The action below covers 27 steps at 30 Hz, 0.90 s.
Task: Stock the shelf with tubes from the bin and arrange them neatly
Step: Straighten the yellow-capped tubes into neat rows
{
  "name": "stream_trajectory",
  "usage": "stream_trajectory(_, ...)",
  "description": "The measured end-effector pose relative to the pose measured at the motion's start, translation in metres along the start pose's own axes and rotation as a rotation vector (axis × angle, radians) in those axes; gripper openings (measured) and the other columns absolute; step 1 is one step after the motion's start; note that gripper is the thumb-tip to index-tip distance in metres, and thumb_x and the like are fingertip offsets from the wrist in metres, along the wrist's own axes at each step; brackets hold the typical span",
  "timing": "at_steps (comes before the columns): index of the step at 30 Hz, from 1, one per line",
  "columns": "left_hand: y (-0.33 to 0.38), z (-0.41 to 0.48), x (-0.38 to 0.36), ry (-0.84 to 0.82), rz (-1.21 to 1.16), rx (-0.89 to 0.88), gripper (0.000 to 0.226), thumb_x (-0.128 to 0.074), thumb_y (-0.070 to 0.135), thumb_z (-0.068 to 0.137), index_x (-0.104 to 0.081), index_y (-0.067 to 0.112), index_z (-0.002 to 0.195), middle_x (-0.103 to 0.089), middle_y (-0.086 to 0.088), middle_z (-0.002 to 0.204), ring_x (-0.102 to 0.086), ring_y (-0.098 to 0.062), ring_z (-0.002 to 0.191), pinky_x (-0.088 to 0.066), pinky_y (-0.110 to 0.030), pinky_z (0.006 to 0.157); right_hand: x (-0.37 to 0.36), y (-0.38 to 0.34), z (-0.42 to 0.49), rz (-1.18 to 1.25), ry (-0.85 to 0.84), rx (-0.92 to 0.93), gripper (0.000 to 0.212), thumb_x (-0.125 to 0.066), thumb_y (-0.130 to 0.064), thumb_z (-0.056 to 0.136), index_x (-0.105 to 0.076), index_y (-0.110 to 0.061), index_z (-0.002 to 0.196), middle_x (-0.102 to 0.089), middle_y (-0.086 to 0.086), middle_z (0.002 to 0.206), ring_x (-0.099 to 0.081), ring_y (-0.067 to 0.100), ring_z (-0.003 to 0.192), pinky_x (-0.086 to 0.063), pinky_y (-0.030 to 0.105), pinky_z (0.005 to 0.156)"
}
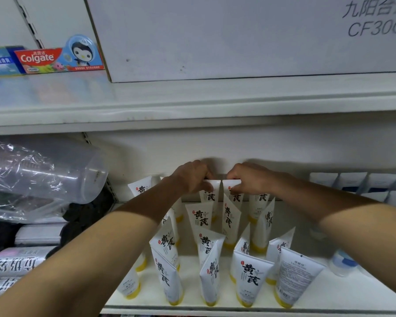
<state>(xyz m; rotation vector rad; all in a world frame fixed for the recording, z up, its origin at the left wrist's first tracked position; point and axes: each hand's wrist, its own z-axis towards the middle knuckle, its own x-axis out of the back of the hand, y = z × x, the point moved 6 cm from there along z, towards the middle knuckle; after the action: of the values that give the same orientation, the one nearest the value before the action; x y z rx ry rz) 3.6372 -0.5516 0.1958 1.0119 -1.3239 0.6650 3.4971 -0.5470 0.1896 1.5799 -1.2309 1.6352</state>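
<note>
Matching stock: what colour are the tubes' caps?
Yellow caps on white tubes; head view.

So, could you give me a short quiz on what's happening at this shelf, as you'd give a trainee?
1. True or false: the left hand and right hand each pinch a back-row tube.
2. What brand is the red box on the upper shelf? A Colgate, B Crest, C Sensodyne.
3. Fill in: the tubes stand on their yellow ____.
Key: 1 true; 2 A; 3 caps.
</note>
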Motion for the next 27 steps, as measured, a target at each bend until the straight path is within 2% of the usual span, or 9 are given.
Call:
stream_trajectory(6, 0.000, 0.000, -0.003, -0.032, -0.002, -0.020, 0.020, -0.066, 0.030, 0.088, -0.071, 0.020, 0.104, -0.069, 0.000, 0.097, -0.057, -0.015, 0.083, -0.044, -0.028, 0.074, 0.000, -0.001, 0.001, -0.020, -0.012, -0.001, 0.021, -0.070, -0.026, 0.083, -0.055, -0.030, 0.069, -0.059, -0.006, 0.075, -0.059, 0.017, 0.071, -0.042, 0.030, 0.061)
stream_trajectory(9, -0.001, -0.004, -0.001, -0.042, -0.082, -0.037, 0.025, -0.065, 0.029, 0.088, -0.069, 0.019, 0.111, -0.069, 0.001, 0.103, -0.061, -0.014, 0.092, -0.048, -0.030, 0.083, 0.000, -0.002, 0.000, 0.000, -0.030, -0.002, 0.008, -0.069, -0.031, 0.083, -0.062, -0.030, 0.081, -0.063, -0.004, 0.083, -0.061, 0.017, 0.076, -0.046, 0.032, 0.066)
stream_trajectory(12, -0.015, -0.014, 0.019, 0.047, -0.212, -0.032, 0.032, -0.064, 0.025, 0.091, -0.065, 0.017, 0.122, -0.069, 0.000, 0.114, -0.062, -0.012, 0.102, -0.046, -0.025, 0.095, 0.005, -0.004, 0.000, 0.061, -0.027, -0.006, 0.024, -0.065, -0.041, 0.085, -0.066, -0.026, 0.104, -0.066, -0.007, 0.096, -0.062, 0.014, 0.086, -0.051, 0.034, 0.076)
stream_trajectory(16, -0.047, -0.040, 0.047, 0.093, -0.255, 0.049, 0.029, -0.057, 0.036, 0.095, -0.070, 0.019, 0.114, -0.069, -0.002, 0.115, -0.061, -0.017, 0.109, -0.045, -0.032, 0.099, 0.010, -0.018, 0.008, 0.157, 0.017, 0.014, 0.031, -0.060, -0.050, 0.087, -0.067, -0.027, 0.107, -0.067, -0.009, 0.104, -0.063, 0.013, 0.093, -0.053, 0.040, 0.086)
stream_trajectory(18, -0.061, -0.050, 0.048, 0.016, -0.273, 0.096, 0.026, -0.059, 0.027, 0.094, -0.068, 0.018, 0.117, -0.067, 0.002, 0.118, -0.059, -0.012, 0.110, -0.044, -0.019, 0.092, 0.009, -0.028, 0.014, 0.179, 0.016, 0.023, 0.031, -0.060, -0.049, 0.087, -0.067, -0.026, 0.107, -0.067, -0.008, 0.106, -0.063, 0.013, 0.095, -0.053, 0.039, 0.088)
stream_trajectory(20, -0.070, -0.057, 0.044, -0.060, -0.211, 0.112, 0.035, -0.064, 0.013, 0.089, -0.064, 0.022, 0.123, -0.062, 0.007, 0.123, -0.056, -0.007, 0.110, -0.040, -0.008, 0.081, 0.007, -0.037, 0.018, 0.179, -0.019, 0.021, 0.033, -0.062, -0.045, 0.088, -0.065, -0.023, 0.111, -0.067, -0.006, 0.110, -0.062, 0.013, 0.097, -0.051, 0.036, 0.088)
stream_trajectory(23, -0.075, -0.058, 0.034, -0.097, 0.017, 0.086, 0.044, -0.066, 0.012, 0.086, -0.060, 0.026, 0.128, -0.057, 0.006, 0.131, -0.053, -0.012, 0.120, -0.041, -0.019, 0.095, 0.003, -0.045, 0.025, 0.105, -0.060, 0.019, 0.035, -0.064, -0.042, 0.087, -0.063, -0.021, 0.115, -0.065, -0.005, 0.106, -0.061, 0.016, 0.094, -0.049, 0.032, 0.082)
stream_trajectory(25, -0.072, -0.055, 0.027, -0.091, 0.161, 0.089, 0.042, -0.067, 0.022, 0.088, -0.060, 0.029, 0.128, -0.055, 0.008, 0.132, -0.053, -0.013, 0.119, -0.037, -0.023, 0.093, 0.000, -0.049, 0.029, 0.049, -0.073, 0.027, 0.026, -0.065, -0.038, 0.087, -0.066, -0.023, 0.107, -0.064, -0.006, 0.095, -0.062, 0.018, 0.086, -0.050, 0.032, 0.075)
stream_trajectory(27, -0.071, -0.048, 0.023, -0.055, 0.160, 0.098, 0.038, -0.069, 0.026, 0.087, -0.063, 0.028, 0.125, -0.059, 0.010, 0.130, -0.055, -0.013, 0.118, -0.039, -0.023, 0.092, -0.003, -0.050, 0.032, 0.009, -0.073, 0.017, 0.009, -0.066, -0.035, 0.086, -0.063, -0.026, 0.088, -0.058, -0.007, 0.083, -0.059, 0.017, 0.076, -0.047, 0.032, 0.068)
